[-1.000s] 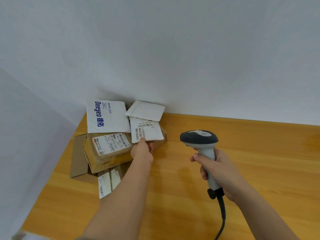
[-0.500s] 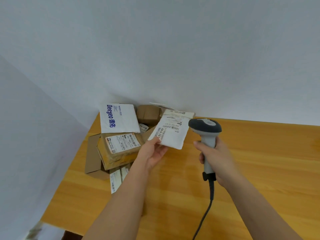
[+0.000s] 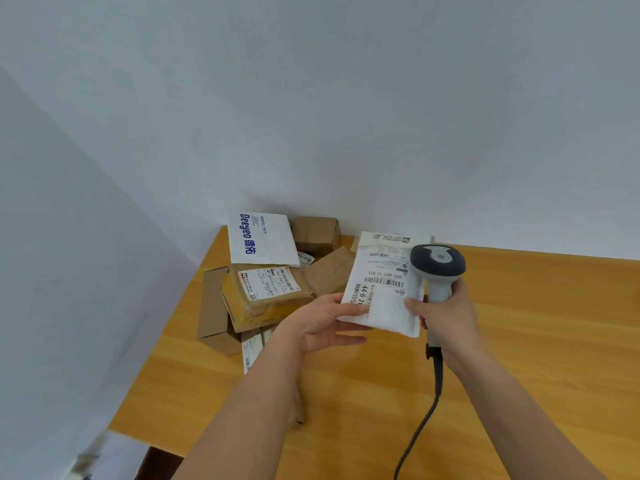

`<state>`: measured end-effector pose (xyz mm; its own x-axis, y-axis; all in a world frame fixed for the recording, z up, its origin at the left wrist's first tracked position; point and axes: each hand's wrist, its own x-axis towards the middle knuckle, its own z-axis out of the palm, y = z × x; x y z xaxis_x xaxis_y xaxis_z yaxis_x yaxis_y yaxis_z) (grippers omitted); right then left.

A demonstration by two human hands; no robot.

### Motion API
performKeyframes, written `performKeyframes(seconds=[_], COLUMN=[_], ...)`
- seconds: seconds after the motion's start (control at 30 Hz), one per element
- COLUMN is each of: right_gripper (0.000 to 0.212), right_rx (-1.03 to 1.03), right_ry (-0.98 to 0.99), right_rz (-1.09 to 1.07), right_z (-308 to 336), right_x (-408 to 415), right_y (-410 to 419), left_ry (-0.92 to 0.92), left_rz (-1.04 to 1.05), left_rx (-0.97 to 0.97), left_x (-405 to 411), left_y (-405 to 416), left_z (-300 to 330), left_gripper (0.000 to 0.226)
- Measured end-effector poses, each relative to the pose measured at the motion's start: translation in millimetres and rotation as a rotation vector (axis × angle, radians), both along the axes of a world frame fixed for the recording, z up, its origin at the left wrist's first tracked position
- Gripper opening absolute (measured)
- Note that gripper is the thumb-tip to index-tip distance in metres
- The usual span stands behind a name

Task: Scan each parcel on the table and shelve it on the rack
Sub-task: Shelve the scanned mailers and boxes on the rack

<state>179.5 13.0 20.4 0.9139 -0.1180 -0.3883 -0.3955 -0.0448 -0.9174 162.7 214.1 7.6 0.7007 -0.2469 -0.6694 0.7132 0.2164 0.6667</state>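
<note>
The left hand [image 3: 323,322] pinches the near left corner of a flat white padded mailer with a printed barcode label [image 3: 382,292], holding it label-up above the orange wooden tabletop [image 3: 536,327]. The right hand [image 3: 446,318] grips the handle of a grey corded handheld barcode scanner [image 3: 437,271] just right of the mailer, one fingertip touching the mailer's edge. Beyond the left hand lies a pile of brown cardboard parcels [image 3: 266,296] and a white branded envelope [image 3: 261,239].
</note>
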Motion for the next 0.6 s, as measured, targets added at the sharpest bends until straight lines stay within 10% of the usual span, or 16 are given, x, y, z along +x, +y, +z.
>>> performKeyframes(seconds=[0.6], right_gripper=[0.018], right_rx=[0.061], right_ry=[0.139], right_rz=[0.220], right_z=[39.2], right_x=[-25.7], right_y=[-23.4], left_ry=[-0.038], left_rz=[0.377], left_rx=[0.072], left_x=[3.1], left_y=[-24.0], left_z=[-22.6], left_gripper=[0.049])
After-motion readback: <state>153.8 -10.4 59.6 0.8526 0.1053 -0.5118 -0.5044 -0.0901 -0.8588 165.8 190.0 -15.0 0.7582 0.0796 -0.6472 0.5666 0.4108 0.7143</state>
